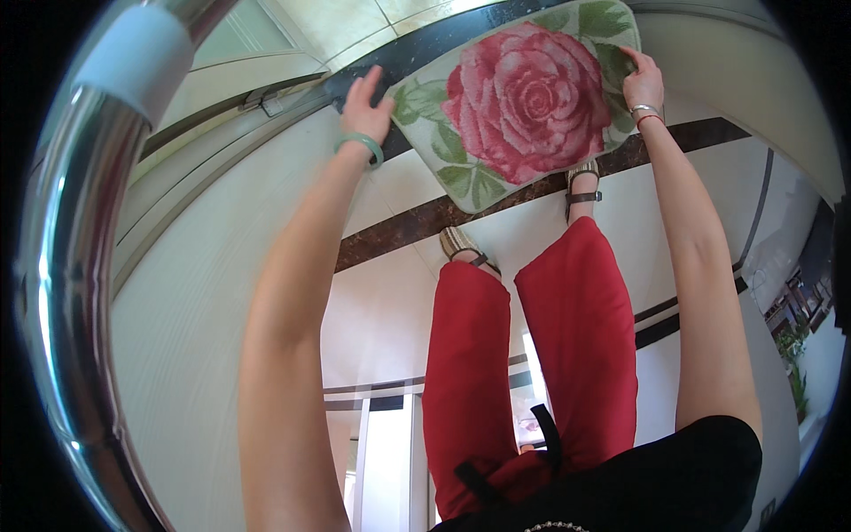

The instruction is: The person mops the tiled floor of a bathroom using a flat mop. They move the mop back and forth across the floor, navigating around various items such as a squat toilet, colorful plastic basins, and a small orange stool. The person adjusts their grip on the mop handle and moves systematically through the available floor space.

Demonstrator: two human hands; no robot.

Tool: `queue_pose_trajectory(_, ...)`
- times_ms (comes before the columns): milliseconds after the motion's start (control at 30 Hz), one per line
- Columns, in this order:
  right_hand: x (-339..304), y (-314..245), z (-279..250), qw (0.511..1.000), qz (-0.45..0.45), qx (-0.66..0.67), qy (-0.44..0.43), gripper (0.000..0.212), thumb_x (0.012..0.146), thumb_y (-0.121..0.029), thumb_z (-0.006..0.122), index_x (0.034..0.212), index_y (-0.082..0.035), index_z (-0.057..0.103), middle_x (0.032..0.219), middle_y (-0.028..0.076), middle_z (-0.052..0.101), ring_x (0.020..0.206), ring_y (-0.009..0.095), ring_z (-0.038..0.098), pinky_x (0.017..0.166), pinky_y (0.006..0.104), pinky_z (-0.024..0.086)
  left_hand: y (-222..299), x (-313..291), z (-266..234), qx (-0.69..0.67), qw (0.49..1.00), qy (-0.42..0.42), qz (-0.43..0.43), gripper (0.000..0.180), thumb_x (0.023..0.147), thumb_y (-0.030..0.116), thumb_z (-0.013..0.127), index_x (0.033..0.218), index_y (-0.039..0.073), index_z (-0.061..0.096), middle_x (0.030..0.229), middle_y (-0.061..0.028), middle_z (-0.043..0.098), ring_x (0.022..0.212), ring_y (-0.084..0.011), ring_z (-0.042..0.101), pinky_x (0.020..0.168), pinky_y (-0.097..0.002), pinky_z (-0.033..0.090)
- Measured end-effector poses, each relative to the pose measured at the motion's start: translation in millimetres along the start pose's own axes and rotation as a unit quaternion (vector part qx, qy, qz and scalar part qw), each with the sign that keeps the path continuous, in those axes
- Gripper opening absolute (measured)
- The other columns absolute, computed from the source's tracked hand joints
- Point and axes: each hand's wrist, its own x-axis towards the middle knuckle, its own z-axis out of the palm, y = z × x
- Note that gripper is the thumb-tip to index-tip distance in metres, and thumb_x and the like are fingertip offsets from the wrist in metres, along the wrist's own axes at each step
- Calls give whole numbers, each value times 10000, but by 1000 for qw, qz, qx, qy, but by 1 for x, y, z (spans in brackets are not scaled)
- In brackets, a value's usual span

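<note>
A floor mat (532,97) with a large pink rose and green leaves on a pale ground lies tilted across the doorway in front of my feet. My right hand (645,89), with a silver bracelet and a red cord at the wrist, grips the mat's right edge, its index finger reaching over the top. At the mat's left corner is my left hand (365,111), above a jade-green bangle. Its fingers are stretched and apart, with the thumb close to the mat's edge; whether it touches cannot be made out.
Beneath the mat runs a dark, wet-looking stone threshold (425,51), with pale tiles (350,22) beyond. A white door panel (204,257) stands at left, behind a shiny metal tube (66,293). My sandalled feet (465,246) are on white tiles with a dark brown strip (390,238).
</note>
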Motion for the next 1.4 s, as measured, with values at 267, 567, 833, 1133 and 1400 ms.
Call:
queue_pose_trajectory(267, -113, -29, 94, 962, -155, 170, -145, 532, 785, -108, 644, 1298, -105, 507, 1319, 212, 523, 1199, 406, 507, 996, 441, 445, 19, -23, 22, 45, 999, -21, -10, 656, 852, 258, 640, 1454, 297, 383, 1555, -141, 254, 1448, -320, 208, 1134, -469, 263)
queue_pose_trajectory(567, -307, -133, 190, 501, 683, 497, -187, 485, 867, -224, 649, 1291, -43, 498, 1311, 161, 513, 1212, 345, 497, 871, 630, 480, 13, -61, 34, 454, 826, -286, 172, 619, 961, 486, 466, 1507, 388, 193, 1604, -47, 96, 1474, -305, 101, 1115, -617, 212)
queue_pose_trajectory(833, -260, -165, 180, 440, 541, 657, -287, 464, 876, -72, 585, 1324, -113, 473, 1333, 146, 450, 1273, 275, 415, 931, 596, 449, 33, -58, 38, 463, 809, -299, 203, 678, 938, 418, 537, 1506, 418, 166, 1609, -27, 63, 1478, -314, 76, 1107, -648, 204)
queue_pose_trajectory(1133, -194, -174, 159, 843, 401, 233, -273, 741, 769, -132, 574, 1461, -286, 358, 1422, 138, 339, 1248, 413, 422, 1070, 433, 365, 51, -48, 32, 448, 826, -293, 178, 709, 917, 319, 591, 1500, 406, 198, 1608, -28, 49, 1478, -307, 78, 1099, -671, 193)
queue_pose_trajectory(1400, -176, -191, 180, 838, 365, 307, -264, 680, 765, -117, 548, 1415, -285, 437, 1397, 153, 381, 1344, 338, 355, 1117, 415, 299, 62, -40, 31, 440, 833, -255, 218, 719, 904, 288, 611, 1492, 412, 216, 1605, -36, 79, 1475, -301, 105, 1082, -681, 220)
